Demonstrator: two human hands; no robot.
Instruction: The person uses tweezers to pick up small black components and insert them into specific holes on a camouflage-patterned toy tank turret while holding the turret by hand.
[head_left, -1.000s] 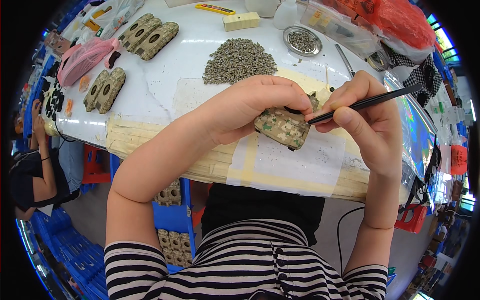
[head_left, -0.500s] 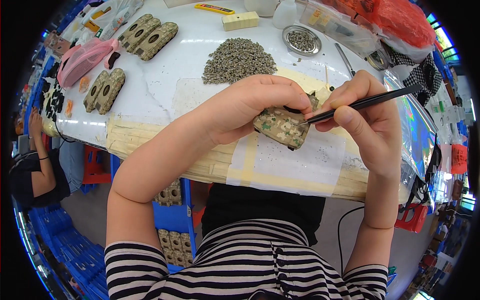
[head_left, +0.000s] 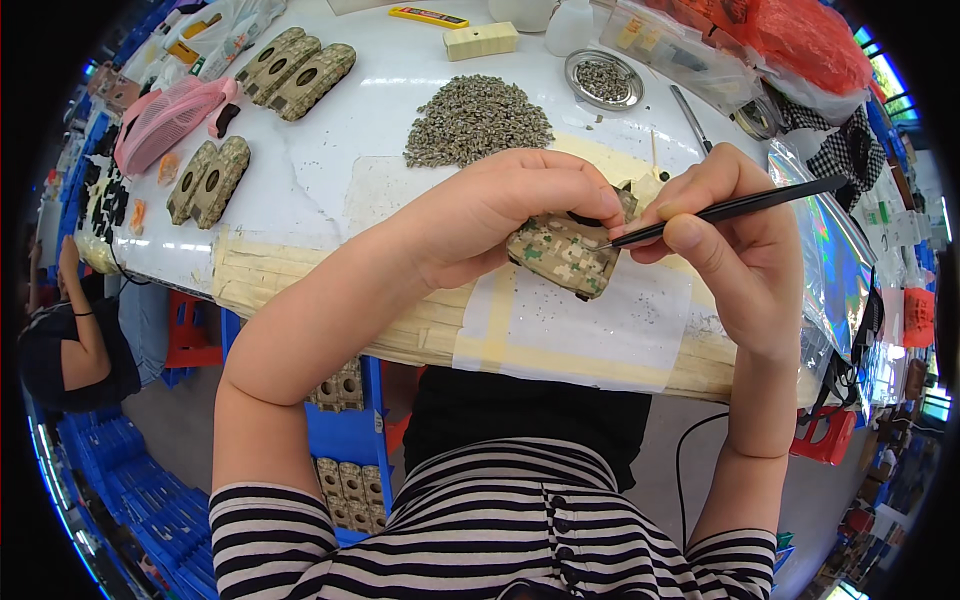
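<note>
Tabletop [head_left: 330,150]; black tool [head_left: 765,201] crosswise, tip [head_left: 618,242] leftward

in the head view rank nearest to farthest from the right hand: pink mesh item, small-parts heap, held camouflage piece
1. Held camouflage piece: immediately left of the right hand
2. Small-parts heap: upper left
3. Pink mesh item: far left

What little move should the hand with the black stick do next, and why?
Probably a light press: the right hand holds the slim black tool with its tip at the camouflage piece, and the left hand grips that piece, so it seems steady enough.
</note>
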